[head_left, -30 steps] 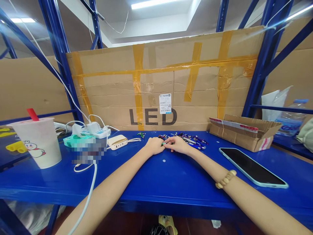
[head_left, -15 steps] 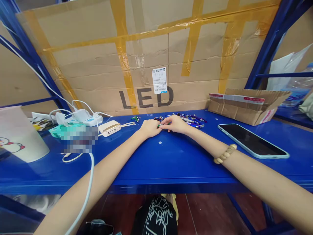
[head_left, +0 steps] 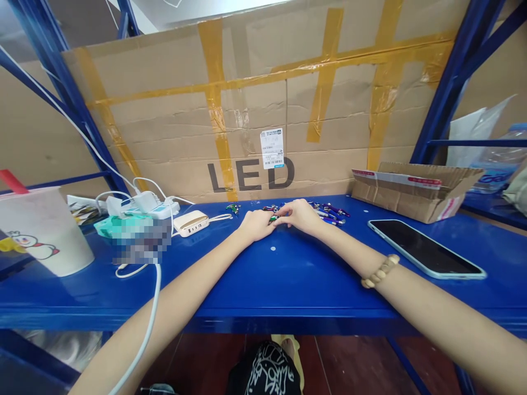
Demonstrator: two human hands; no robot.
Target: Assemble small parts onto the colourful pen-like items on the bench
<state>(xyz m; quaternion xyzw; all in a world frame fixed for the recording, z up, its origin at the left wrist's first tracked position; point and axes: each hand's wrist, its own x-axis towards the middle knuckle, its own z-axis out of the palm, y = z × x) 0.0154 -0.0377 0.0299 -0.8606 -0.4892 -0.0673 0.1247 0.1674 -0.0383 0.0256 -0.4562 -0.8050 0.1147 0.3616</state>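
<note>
My left hand (head_left: 256,225) is closed, knuckles up, just above the middle of the blue shelf. Close against it, my right hand (head_left: 300,216) pinches with thumb and forefinger. A small shiny green piece (head_left: 273,218) shows between the two hands; its kind is too small to make out, and fingers hide most of it. Behind my right hand lies a pile of slim shiny blue and purple pieces (head_left: 331,213), partly covered by that hand. A few small green pieces (head_left: 233,209) lie apart, left of my left hand.
To the right are a phone (head_left: 426,249) and an open cardboard box (head_left: 395,189). A power bank (head_left: 191,224), power strip (head_left: 162,210), teal packet (head_left: 119,226) and paper cup (head_left: 49,236) stand left. A white cable (head_left: 153,307) crosses my left forearm. A large carton (head_left: 173,137) forms the back.
The view has tilted up slightly, so the scene sits lower and the cup's red straw shows. My hands stay together at the green piece, with the right wrist a little more raised.
</note>
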